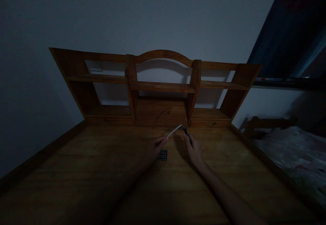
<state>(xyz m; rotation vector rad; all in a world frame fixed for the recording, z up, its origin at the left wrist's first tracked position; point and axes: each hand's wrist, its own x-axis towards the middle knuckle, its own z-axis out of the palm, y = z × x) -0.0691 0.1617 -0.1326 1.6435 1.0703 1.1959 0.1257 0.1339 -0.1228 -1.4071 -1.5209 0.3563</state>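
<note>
The room is dim. My left hand (155, 149) is closed around one end of a thin pale stick (174, 131) that points up and right over the wooden desk (102, 170). My right hand (194, 149) pinches a small dark object (185, 131) just right of the stick's tip; I cannot make out what it is. The stick's tip and the dark object almost touch. A small dark block with a grid of light dots (162, 155) lies on the desk between my hands, beside my left hand.
A wooden hutch with shelves and an arched top (163, 85) stands at the desk's back edge against a pale wall. A bed with light bedding (292, 153) lies to the right of the desk. A raised wooden rim runs along the desk's left side.
</note>
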